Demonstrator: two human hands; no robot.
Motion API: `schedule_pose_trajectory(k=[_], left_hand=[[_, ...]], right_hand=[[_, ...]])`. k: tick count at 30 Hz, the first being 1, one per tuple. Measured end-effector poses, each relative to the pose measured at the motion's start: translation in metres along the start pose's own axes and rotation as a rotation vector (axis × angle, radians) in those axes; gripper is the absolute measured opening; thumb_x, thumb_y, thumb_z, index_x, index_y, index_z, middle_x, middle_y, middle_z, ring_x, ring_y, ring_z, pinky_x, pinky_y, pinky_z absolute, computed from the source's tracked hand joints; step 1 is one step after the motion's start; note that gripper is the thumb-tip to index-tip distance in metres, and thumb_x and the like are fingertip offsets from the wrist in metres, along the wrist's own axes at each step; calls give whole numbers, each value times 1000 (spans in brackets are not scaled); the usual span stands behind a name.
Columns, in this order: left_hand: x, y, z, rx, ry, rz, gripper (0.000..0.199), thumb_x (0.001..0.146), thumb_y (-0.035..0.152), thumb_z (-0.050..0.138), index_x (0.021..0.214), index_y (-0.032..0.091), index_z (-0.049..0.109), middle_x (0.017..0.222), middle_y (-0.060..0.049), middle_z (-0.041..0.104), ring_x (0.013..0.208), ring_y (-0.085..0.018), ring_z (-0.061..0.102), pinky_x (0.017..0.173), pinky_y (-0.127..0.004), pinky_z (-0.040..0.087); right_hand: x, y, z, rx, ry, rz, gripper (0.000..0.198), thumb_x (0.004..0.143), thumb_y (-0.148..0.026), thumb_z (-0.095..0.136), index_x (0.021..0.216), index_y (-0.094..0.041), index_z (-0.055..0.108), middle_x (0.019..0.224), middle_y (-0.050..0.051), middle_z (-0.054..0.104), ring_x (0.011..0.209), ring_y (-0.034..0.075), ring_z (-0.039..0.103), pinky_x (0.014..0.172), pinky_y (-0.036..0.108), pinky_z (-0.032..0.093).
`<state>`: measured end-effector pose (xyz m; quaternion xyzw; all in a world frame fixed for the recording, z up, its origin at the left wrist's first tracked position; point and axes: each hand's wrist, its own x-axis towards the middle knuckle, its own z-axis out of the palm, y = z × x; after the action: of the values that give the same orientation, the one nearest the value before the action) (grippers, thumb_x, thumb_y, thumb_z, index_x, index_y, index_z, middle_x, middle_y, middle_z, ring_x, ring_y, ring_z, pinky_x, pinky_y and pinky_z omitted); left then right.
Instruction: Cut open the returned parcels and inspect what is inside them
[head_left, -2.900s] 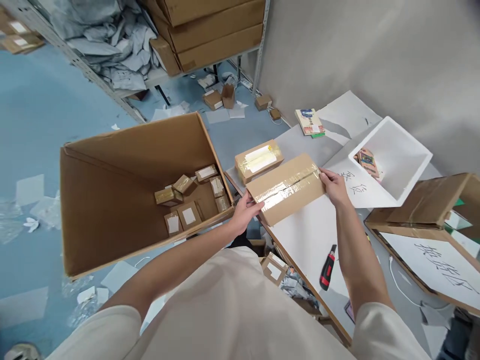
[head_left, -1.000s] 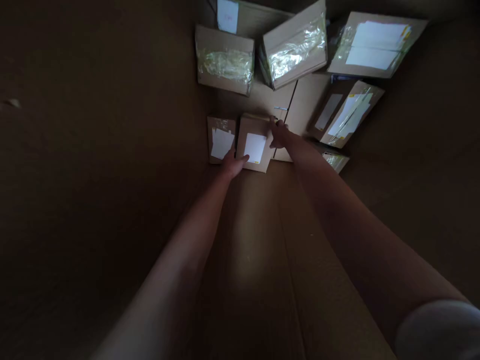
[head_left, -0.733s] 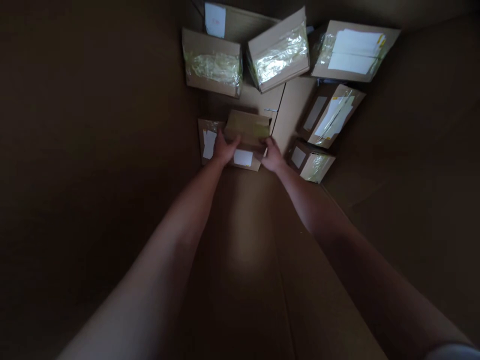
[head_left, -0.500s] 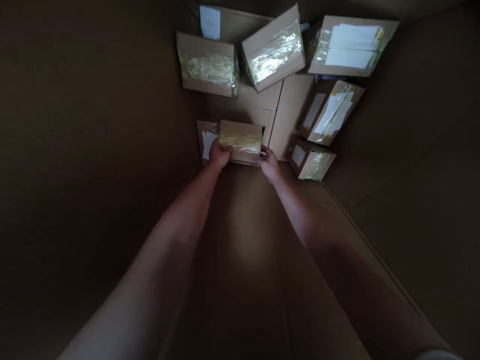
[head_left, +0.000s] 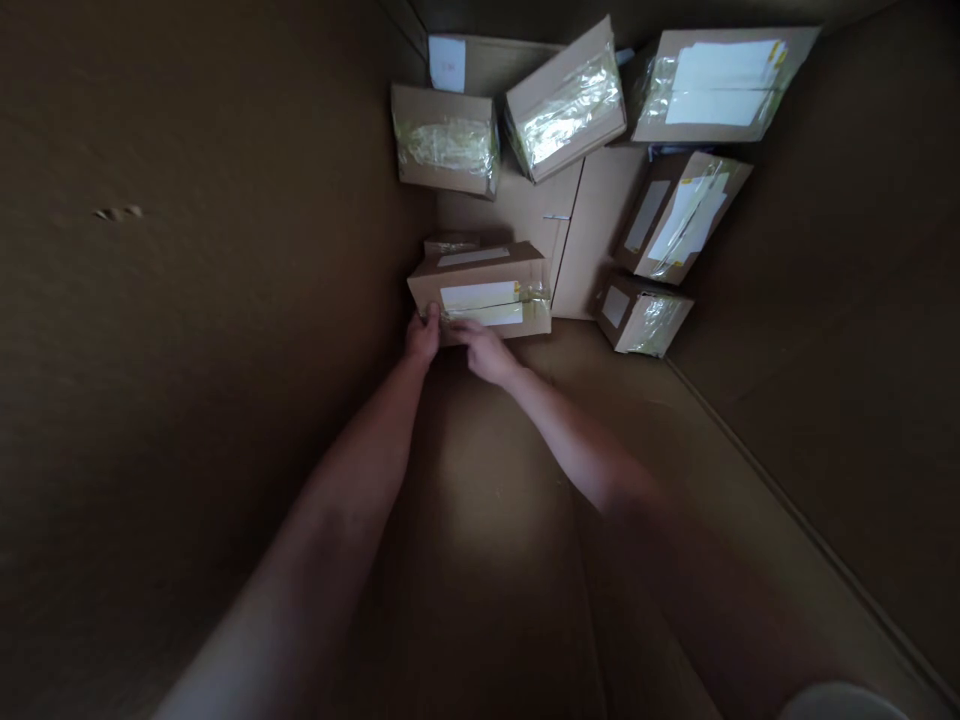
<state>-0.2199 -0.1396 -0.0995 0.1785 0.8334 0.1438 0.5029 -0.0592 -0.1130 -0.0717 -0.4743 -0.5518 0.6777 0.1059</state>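
Observation:
A brown cardboard box (head_left: 480,300) with white labels and clear tape on its front stands low in front of me, slightly tilted. My left hand (head_left: 424,338) grips its lower left corner, thumb on the front face. My right hand (head_left: 489,355) is in front of the same box, fingers stretched leftward against its lower front edge; the fingertips are partly blurred. Behind the box, the top of another taped box (head_left: 451,242) shows, mostly hidden.
A taped box (head_left: 446,140) stands behind on the left, with a tilted box (head_left: 568,105) beside it. At the right are a large labelled box (head_left: 724,85), a labelled box (head_left: 686,220) and a smaller box (head_left: 646,315). Tall brown walls (head_left: 225,300) rise on both sides.
The box has turned so that its labelled face shows instead of the yellowish taped one. My right hand has moved left, from its right end to its lower front. The view has shifted slightly.

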Motion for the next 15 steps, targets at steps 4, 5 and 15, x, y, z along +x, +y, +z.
schedule_pose_trajectory(k=[4, 5, 15], left_hand=[[8, 1, 9, -68, 46, 46, 54, 84, 61, 54, 116, 19, 61, 122, -12, 65, 115, -23, 60, 100, -35, 46], [5, 3, 8, -103, 44, 41, 55, 83, 62, 54, 117, 20, 60, 123, -11, 65, 115, -23, 60, 100, -35, 46], [-135, 137, -50, -128, -92, 141, 60, 86, 67, 43, 114, 18, 63, 124, -12, 64, 119, -27, 58, 105, -42, 42]], right_hand=[[-2, 30, -57, 67, 346, 307, 56, 92, -30, 45, 147, -22, 35, 148, 8, 43, 143, 23, 30, 120, 51, 16], [-5, 35, -69, 114, 385, 390, 64, 89, -41, 51, 148, -23, 33, 148, 8, 43, 142, 25, 32, 119, 51, 17], [-112, -110, -159, 218, 514, 283, 83, 70, -59, 69, 142, -27, 45, 145, 7, 47, 137, 28, 40, 118, 47, 23]])
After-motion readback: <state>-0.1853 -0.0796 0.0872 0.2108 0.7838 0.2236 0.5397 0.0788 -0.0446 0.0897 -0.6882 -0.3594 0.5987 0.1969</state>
